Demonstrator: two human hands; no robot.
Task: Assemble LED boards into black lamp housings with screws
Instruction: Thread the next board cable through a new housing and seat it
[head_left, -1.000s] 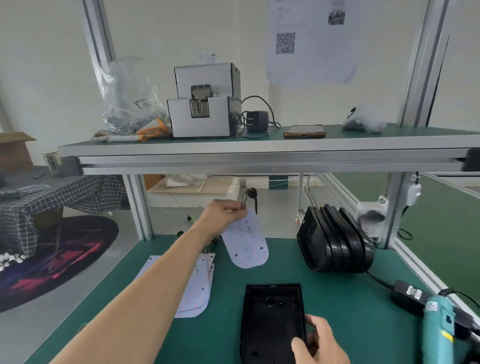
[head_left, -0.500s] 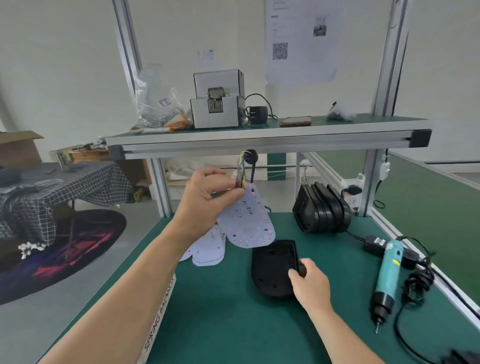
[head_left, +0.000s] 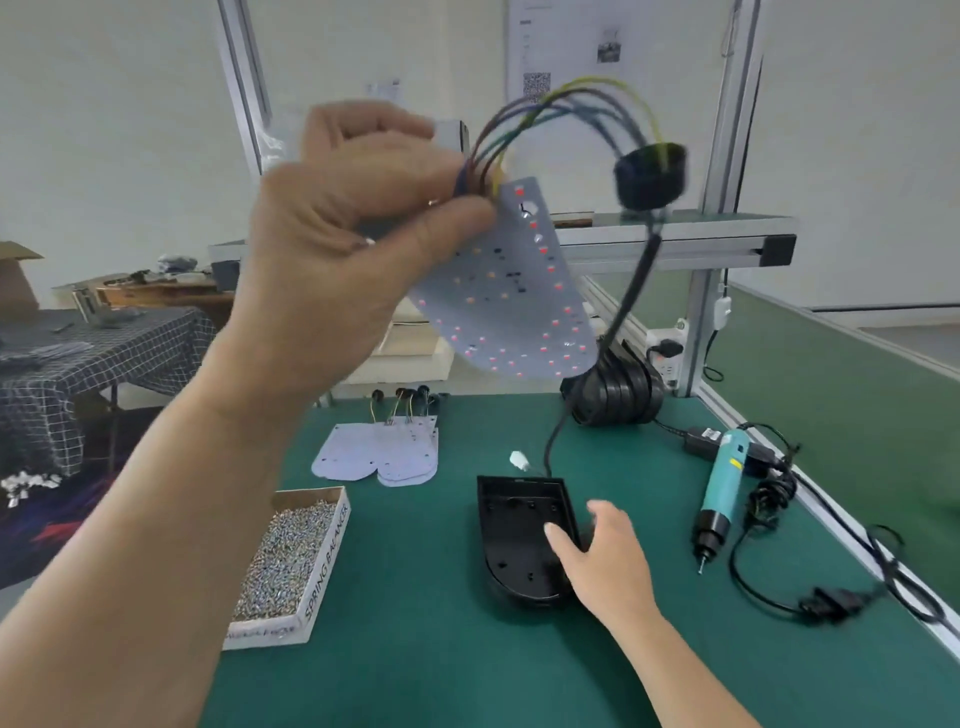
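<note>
Holding an LED board (head_left: 519, 301) up high in the left hand (head_left: 353, 223), well above the green worktop (head_left: 415, 649). Keeping the grip closed, thumb and curled fingers pinching the board at its narrow, wired end. Showing the LED face to the camera, board tilted, rounded end pointing down and to the right.

Noting coloured wires (head_left: 519, 119) arching up from the pinched end and over into a round black plug (head_left: 649, 174), blurred. Noting a black cable (head_left: 631, 291) dropping from that plug to the worktop, ending near a small white connector (head_left: 518, 460) just behind the black lamp housing (head_left: 519, 540).

Resting the right hand (head_left: 608, 561) against the right side of that housing, lying hollow side up near the front of the worktop. Leaving this grip loose: thumb lying over the rim, fingers near straight, not clamping anything.

Noting a carton of screws (head_left: 291, 556) to the left of the housing and a flat pile of spare boards (head_left: 379, 452) behind the carton. Noting a stack of housings (head_left: 618, 395) standing on edge at the back, and a teal electric screwdriver (head_left: 724, 483) lying to the right, tip toward the near edge.
</note>
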